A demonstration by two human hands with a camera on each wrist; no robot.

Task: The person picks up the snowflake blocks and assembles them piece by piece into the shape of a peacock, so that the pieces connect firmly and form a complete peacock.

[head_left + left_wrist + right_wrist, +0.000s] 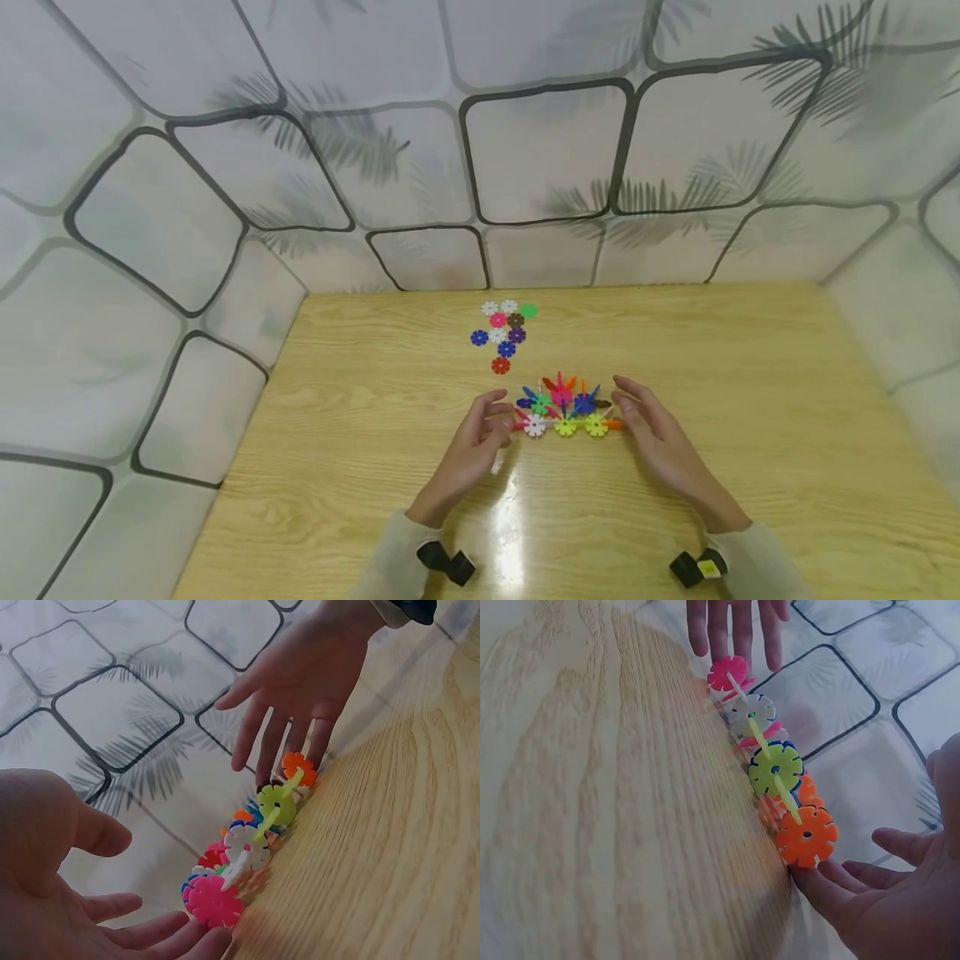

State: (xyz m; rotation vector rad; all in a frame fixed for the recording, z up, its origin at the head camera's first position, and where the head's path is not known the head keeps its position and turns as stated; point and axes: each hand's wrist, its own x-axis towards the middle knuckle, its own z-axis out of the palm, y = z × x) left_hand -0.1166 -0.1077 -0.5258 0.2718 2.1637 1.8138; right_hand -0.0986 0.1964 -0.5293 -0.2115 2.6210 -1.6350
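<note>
A structure of notched plastic snowflake discs (566,427) stands on the table, slotted together in many colours. My left hand (474,437) is at its left end, fingers extended and fingertips close beside a pink disc (213,901). At the opposite end, my right hand (663,442) has its fingers stretched out, with the fingertips right by an orange disc (808,837). Between these ends, white and yellow-green discs (775,769) form the front row. In the head view, red, green and blue discs rise behind that row.
Several loose discs lie flat farther back, among them a red disc (500,365), a blue disc (479,337) and a green disc (528,311). The wooden table (360,375) meets a patterned wall covering (547,158) at its back and sides.
</note>
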